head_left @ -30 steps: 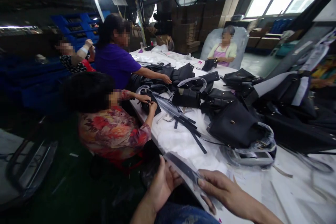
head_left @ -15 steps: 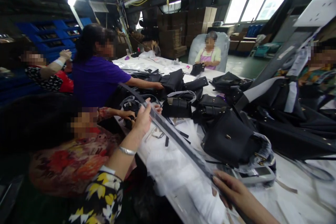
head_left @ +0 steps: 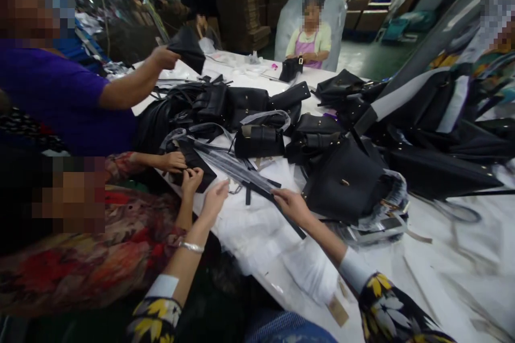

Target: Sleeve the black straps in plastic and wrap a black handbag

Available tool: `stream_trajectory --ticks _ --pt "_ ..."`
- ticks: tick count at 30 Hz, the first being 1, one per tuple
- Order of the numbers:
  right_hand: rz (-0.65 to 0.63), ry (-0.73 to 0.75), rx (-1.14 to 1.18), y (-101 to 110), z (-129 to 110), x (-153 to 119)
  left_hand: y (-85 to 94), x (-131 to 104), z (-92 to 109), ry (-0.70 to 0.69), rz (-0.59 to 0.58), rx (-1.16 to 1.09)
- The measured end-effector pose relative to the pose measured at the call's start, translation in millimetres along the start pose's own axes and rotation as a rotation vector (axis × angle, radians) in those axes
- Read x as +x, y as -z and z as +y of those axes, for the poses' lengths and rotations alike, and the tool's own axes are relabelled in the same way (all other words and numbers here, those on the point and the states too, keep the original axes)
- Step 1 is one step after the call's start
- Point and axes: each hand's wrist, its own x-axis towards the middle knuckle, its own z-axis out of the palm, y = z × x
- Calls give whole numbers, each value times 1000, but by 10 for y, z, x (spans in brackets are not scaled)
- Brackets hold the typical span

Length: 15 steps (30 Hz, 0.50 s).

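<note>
My right hand has its fingertips on the long black straps in clear plastic wrap, but I honestly can't tell if they're pinched or just touched. My left hand has its fingers loosely curled, and I can't make out whether anything thin is in them. Just beyond it there's a small metal fitting.

The straps run diagonally, from ahead of the left hand back to the right fingertips. My worry is snagging: they overlap, so tugging one could drag its neighbours, and slick plastic could slip out of a light grip. A co-worker's hands are close on the left too, working on a flat black piece, so a wide swing might bump them.

Nearer me there's crumpled white sheeting on the white worktop, with a big black handbag off to the right.
</note>
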Motion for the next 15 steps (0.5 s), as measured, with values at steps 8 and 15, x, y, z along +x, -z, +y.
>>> stream_trajectory --ticks 8,15 --pt "-2 -108 -208 -210 733 -1831 292 -1067 -1573 -155 -125 484" --pt "-106 -146 -290 -361 1248 -1979 451 -1132 -2055 -252 -246 653"
